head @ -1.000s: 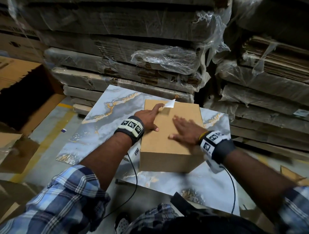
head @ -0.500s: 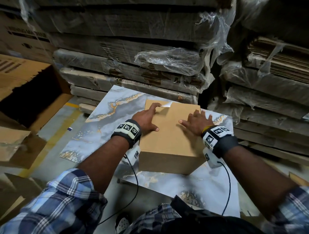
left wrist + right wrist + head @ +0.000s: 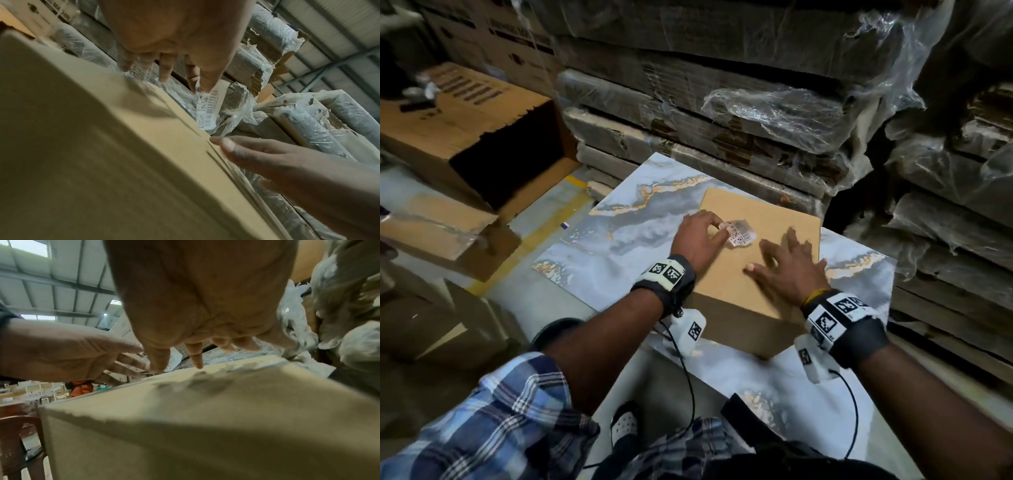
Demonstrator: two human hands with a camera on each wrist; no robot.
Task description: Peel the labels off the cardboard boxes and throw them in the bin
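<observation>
Your left hand (image 3: 697,238) pinches the label (image 3: 738,233) between thumb and fingertips, lifted clear of the cardboard box (image 3: 756,253); your right hand (image 3: 787,270) lies flat on the box top at 3 o'clock of the label, fingers spread and holding nothing. The label is a small white strip printed with a barcode and a square code, hanging curled from your fingers (image 3: 164,71) in the left wrist view. The box is plain brown and sits on a marbled grey tile (image 3: 619,240). Motion blur smears the print, and the label's text is unreadable. Stacks of plastic-wrapped flat cartons (image 3: 722,113) rise at 12 o'clock. An open carton (image 3: 482,137) lies on its side at 10 o'clock.
</observation>
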